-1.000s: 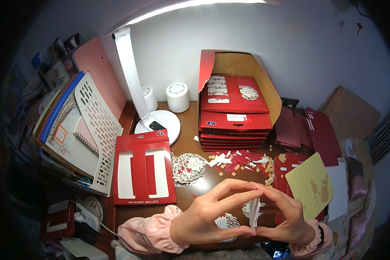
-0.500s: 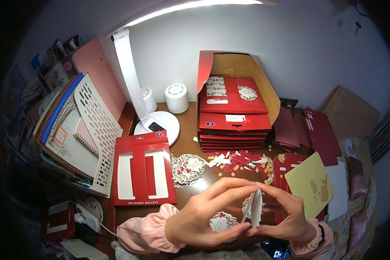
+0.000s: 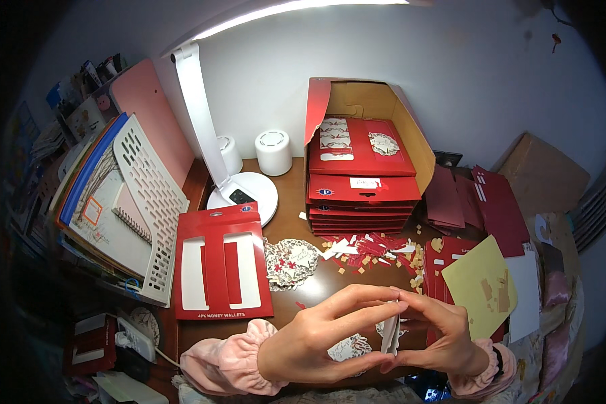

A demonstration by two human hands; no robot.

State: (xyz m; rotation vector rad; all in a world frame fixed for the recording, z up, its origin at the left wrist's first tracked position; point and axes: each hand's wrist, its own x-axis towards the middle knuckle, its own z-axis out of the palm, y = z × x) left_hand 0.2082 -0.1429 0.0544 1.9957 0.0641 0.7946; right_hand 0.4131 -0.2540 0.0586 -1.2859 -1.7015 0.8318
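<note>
Lamplit brown tabletop [image 3: 322, 288] lies beneath thin white pieces [image 3: 390, 331] held upright over its near side, the left hand [image 3: 311, 341] and right hand [image 3: 446, 334] sharing a closed fingertip grip on them, apparently so their edges line up. Beyond, floral cutouts [image 3: 292, 264] sit piled beside a flat red windowed package [image 3: 214, 271], probably for easy reach; white capital lettering [image 3: 222, 315] reads clearly along its lower edge.

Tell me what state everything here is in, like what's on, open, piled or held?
Desk lamp: lit.
Red box: open, packed with red packages.
Windowed red package: windows showing white.
Ornate cut-outs: piled.
Small scraps: scattered.
Yellow sheet: lying askew.
White paper pieces: on edge, held.
Left hand: pinching them.
Right hand: pinching too.
</note>
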